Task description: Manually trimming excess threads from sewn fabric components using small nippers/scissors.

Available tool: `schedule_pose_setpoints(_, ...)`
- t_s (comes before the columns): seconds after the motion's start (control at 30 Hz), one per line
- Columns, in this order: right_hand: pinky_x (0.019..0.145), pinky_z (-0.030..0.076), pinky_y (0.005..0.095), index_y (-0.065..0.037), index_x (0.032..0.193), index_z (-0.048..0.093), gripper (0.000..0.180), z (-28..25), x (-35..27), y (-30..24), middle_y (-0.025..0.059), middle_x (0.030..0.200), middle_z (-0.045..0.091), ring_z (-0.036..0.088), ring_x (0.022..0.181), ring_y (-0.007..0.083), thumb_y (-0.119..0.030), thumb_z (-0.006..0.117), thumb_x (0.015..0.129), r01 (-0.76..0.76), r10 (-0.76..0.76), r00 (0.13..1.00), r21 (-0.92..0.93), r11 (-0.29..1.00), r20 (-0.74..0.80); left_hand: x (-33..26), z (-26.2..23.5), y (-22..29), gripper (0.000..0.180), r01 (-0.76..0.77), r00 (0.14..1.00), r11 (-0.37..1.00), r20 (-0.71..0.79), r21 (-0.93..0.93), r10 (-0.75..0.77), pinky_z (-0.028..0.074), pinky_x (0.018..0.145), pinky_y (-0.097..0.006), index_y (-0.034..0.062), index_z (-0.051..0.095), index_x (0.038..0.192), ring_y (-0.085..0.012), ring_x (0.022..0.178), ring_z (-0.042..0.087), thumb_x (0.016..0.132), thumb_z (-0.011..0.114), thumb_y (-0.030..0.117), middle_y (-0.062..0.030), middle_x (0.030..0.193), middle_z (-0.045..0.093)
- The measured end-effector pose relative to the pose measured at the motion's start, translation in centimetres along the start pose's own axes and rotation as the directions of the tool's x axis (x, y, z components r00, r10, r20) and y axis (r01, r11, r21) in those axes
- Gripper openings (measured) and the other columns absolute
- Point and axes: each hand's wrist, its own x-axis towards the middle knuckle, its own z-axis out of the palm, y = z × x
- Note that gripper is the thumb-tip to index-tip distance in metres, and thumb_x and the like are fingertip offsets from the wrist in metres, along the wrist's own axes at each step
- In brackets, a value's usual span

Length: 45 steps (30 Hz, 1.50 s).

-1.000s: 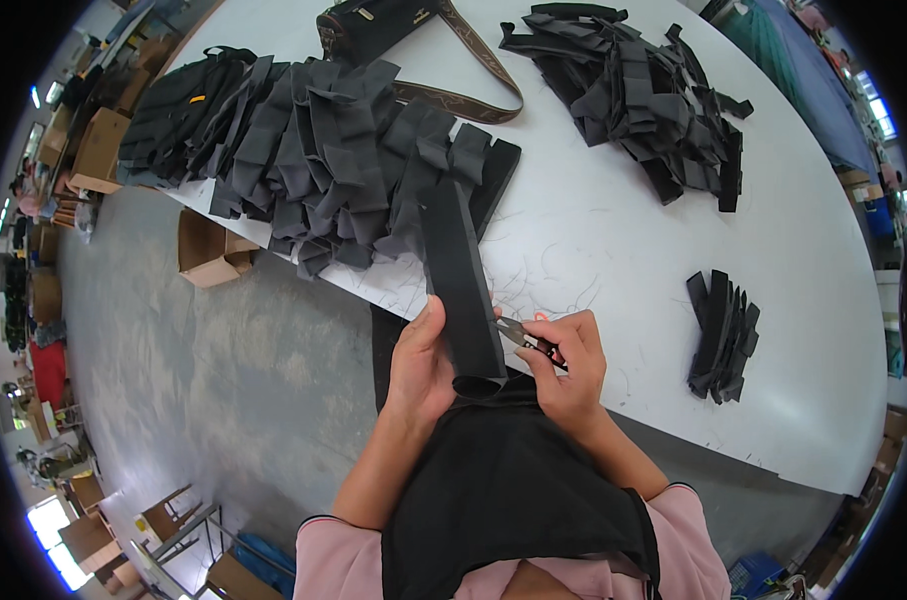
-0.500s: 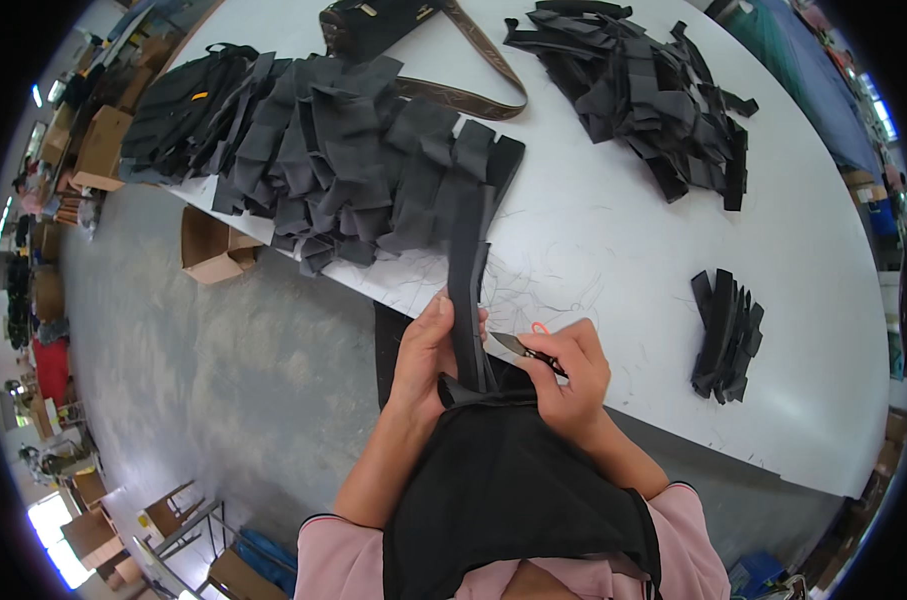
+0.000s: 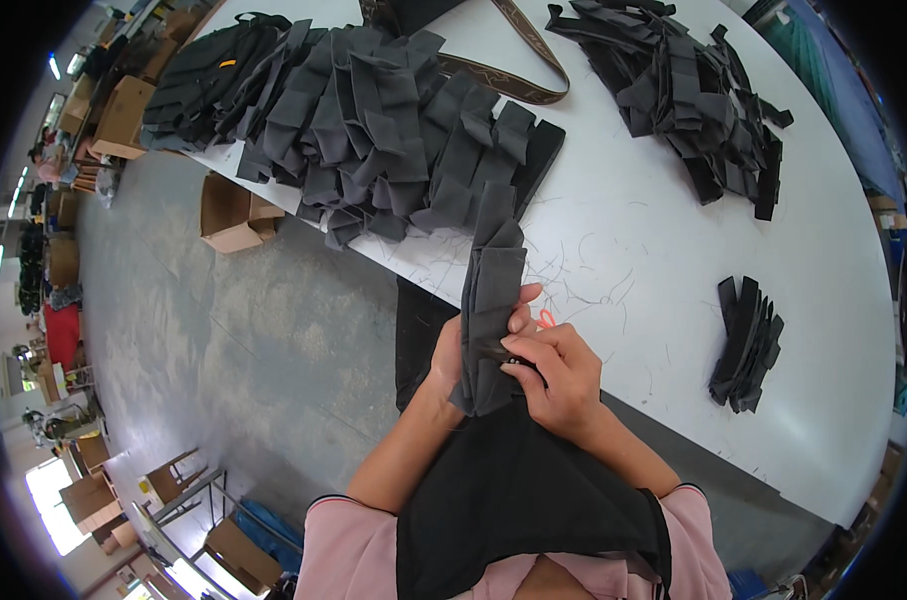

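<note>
A broad white table (image 3: 823, 260) curved across the frame, bearing a large heap of dark grey strips (image 3: 373, 130) at upper left and a second tangle of dark strips (image 3: 688, 100) at upper right. Below centre, above a black apron (image 3: 513, 490), a folded strip (image 3: 495, 290) ran up the middle of the picture, gripped in the left hand and worked with the right. A small stack of similar pieces (image 3: 745, 345) lay at right. The right hand (image 3: 565, 372), just right of centre, was closed, thumb and forefinger pinched around a small dark tool (image 3: 518, 366), apparently snips, mostly hidden and held at the folded strip's edge. The left hand (image 3: 447, 355) wrapped the strip from behind, its fingertips (image 3: 529, 293) showing past the right edge. An orange loop (image 3: 545, 318) peeked out above the right knuckles; loose threads (image 3: 611, 298) littered the table. The step in hand appeared to be snipping along that edge; the next move seemed to call for a firm left hold, with the tool's tip kept off the nearby fingertips.
</note>
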Motion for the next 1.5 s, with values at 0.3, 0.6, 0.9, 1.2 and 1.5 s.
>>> schedule_pose_setpoints(0.3, 0.054, 0.046, 0.03, -0.004, 0.09, 0.065, 0.029, 0.1, 0.0, -0.2, 0.0074, 0.076, 0.058, 0.057, 0.065, 0.0214, 0.001, 0.073, 0.062, 0.059, -0.058, 0.998, -0.032, 0.998, 0.03, -0.2, 0.4, -0.4, 0.047, 0.016, 0.999, 0.999, -0.031, 0.032, -0.015, 0.045, 0.071, -0.025, -0.0087, 0.038, 0.129, -0.0151, 0.076, 0.048, 0.091, 0.03, 0.019, -0.0049, 0.086, 0.046)
schedule_pose_setpoints(0.6, 0.053, 0.044, 0.0294, -0.004, 0.091, 0.064, 0.029, 0.1, -0.6, -0.2, 0.0059, 0.075, 0.055, 0.054, 0.061, 0.021, 0.0, 0.073, 0.064, 0.077, -0.078, 0.997, -0.043, 0.996, -0.021, 0.0, 0.4, -0.3, 0.046, 0.007, 0.999, 0.993, -0.051, 0.116, -0.002, 0.041, 0.066, -0.023, -0.0116, 0.039, 0.127, -0.011, 0.069, 0.044, 0.092, 0.034, 0.019, -0.0025, 0.079, 0.046)
schedule_pose_setpoints(0.9, 0.061, 0.041, 0.0191, 0.001, 0.105, 0.052, 0.034, -0.4, 0.0, -0.4, 0.0033, 0.079, 0.056, 0.05, 0.064, 0.0037, 0.005, 0.065, 0.074, -0.567, 0.469, 0.823, 0.42, 0.708, 0.32, -1.0, 1.6, -0.5, 0.046, -0.055, 0.866, 0.786, -0.362, 0.616, 0.344, 0.046, 0.073, -0.027, -0.0007, 0.048, 0.113, -0.0125, 0.084, 0.055, 0.096, 0.04, 0.041, -0.0073, 0.096, 0.057)
schedule_pose_setpoints(1.2, 0.056, 0.044, 0.0233, -0.004, 0.1, 0.06, 0.028, -2.6, -0.7, 0.0, 0.0066, 0.084, 0.058, 0.055, 0.063, 0.0119, -0.004, 0.068, 0.073, -0.472, 0.454, 0.881, 0.19, 0.861, 0.132, -1.2, 1.4, 0.9, 0.032, -0.211, 0.941, 0.823, -0.119, 0.528, 0.318, 0.05, 0.079, -0.033, 0.0017, 0.047, 0.115, -0.0196, 0.088, 0.059, 0.093, 0.053, 0.024, -0.0113, 0.097, 0.059)
schedule_pose_setpoints(1.5, 0.05, 0.041, 0.0283, -0.007, 0.098, 0.063, 0.028, -2.4, 2.3, 1.5, 0.0052, 0.081, 0.057, 0.053, 0.058, 0.019, -0.004, 0.069, 0.071, -0.039, 0.03, 0.998, -0.2, 0.979, -0.05, -1.5, 2.4, 0.8, 0.032, -0.135, 0.95, 0.768, -0.138, 0.626, 0.28, 0.052, 0.068, -0.033, 0.0031, 0.046, 0.111, -0.0206, 0.078, 0.06, 0.09, 0.057, 0.025, -0.0112, 0.085, 0.058)
